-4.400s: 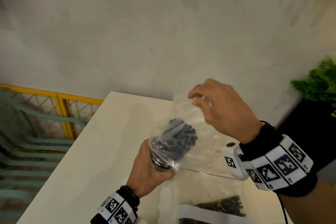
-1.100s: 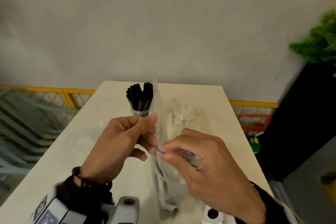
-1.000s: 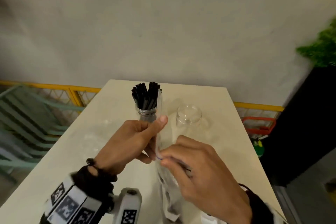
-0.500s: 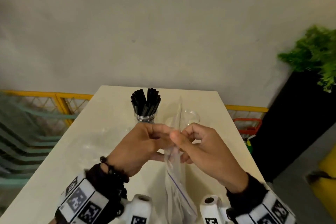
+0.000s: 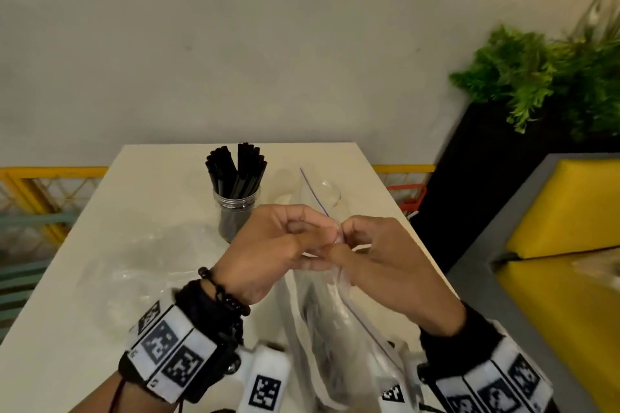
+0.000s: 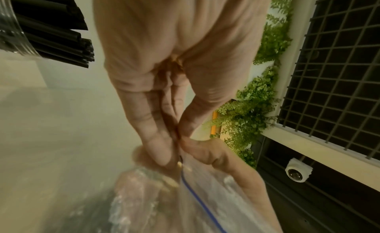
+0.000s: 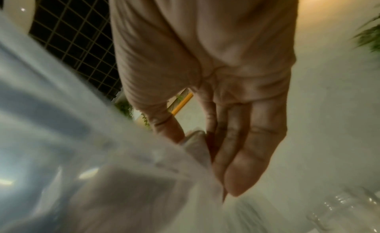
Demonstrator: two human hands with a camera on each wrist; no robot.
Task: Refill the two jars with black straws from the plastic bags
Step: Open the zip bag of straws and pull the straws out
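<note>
Over the white table [image 5: 100, 278], the left hand [image 5: 268, 251] and right hand [image 5: 379, 258] meet, each pinching one side of the zip-top plastic bag [image 5: 335, 329] at its mouth between thumb and fingertips. The bag hangs nearer the person than the jar of black straws [image 5: 236, 198], which stands upright. The empty glass jar [image 5: 323, 193] stands just right of that jar, partly hidden behind the bag.

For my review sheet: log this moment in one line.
left hand, right hand: pinch plastic bag top | filled jar | empty jar
</note>
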